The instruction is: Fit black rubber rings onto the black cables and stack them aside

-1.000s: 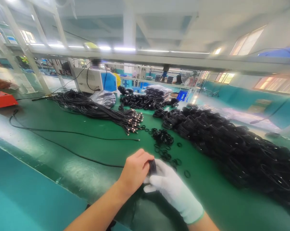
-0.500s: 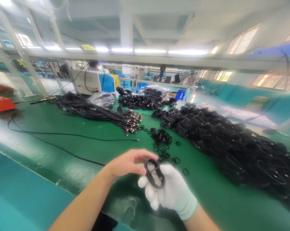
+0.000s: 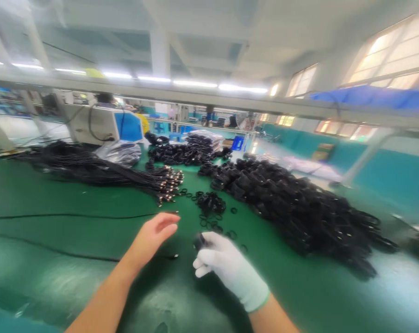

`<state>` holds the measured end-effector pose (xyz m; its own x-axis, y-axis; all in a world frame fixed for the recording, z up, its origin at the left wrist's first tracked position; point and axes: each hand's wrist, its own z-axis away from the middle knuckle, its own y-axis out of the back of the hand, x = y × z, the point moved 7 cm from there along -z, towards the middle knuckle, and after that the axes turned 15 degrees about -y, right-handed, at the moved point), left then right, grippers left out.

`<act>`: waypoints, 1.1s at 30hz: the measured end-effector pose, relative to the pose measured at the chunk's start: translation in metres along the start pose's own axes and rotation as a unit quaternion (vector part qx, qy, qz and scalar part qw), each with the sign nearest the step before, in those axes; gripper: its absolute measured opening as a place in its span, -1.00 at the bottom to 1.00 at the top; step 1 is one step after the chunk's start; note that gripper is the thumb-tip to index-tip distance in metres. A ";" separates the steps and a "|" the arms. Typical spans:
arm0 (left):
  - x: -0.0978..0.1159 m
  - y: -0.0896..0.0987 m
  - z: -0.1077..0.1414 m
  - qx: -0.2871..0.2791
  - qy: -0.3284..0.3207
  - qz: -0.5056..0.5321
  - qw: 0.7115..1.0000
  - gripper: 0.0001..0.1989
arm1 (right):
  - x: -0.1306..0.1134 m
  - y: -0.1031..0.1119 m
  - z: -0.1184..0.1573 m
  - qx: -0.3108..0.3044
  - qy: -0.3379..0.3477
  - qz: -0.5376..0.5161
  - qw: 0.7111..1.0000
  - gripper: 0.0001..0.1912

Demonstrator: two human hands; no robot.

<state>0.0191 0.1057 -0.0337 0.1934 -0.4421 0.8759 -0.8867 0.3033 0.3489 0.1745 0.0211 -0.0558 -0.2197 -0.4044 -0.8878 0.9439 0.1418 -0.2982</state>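
Observation:
My left hand [image 3: 153, 237], bare, hovers over the green table [image 3: 91, 286] with its fingers apart and nothing in them, near the tip of a loose black cable [image 3: 66, 253]. To its right, my right hand [image 3: 223, 263] wears a white glove and pinches a coiled black cable [image 3: 199, 241], now seen blurred and mostly edge-on. Beyond the hands lies a small pile of black rings [image 3: 211, 202], with several single rings scattered in front of it.
A large heap of coiled black cables [image 3: 292, 208] covers the right side. A bundle of straight cables [image 3: 126, 178] with metal tips lies at the left, near a clear plastic bag [image 3: 121, 152] and a white-and-blue machine [image 3: 101, 122]. More coils [image 3: 184, 150] sit behind.
The view has turned to the right. My left hand has let go of the coil and moved away to the left. My right hand still holds the coil, now turned edge-on.

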 end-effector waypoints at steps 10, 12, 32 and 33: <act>-0.031 0.001 -0.003 0.003 -0.021 -0.205 0.978 -0.68 | -0.081 0.144 0.098 0.544 0.060 0.424 0.721 -0.46; -0.027 -0.005 0.000 -0.005 -0.026 -0.212 0.977 -0.70 | -0.090 0.184 0.111 0.582 0.021 0.456 0.673 -0.44; -0.009 -0.041 0.005 -0.144 -0.068 -0.207 0.965 -0.78 | -0.144 0.180 0.123 0.565 0.020 0.517 0.642 -0.59; -0.001 -0.044 0.009 -0.144 -0.083 -0.210 0.963 -0.80 | -0.136 0.158 0.108 0.535 0.045 0.519 0.665 -0.57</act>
<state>0.0544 0.0848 -0.0527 0.4190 -0.6990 0.5795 -0.5863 0.2791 0.7605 0.3801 0.0012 0.0561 0.7181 -0.5284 -0.4529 0.2237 -0.4409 0.8692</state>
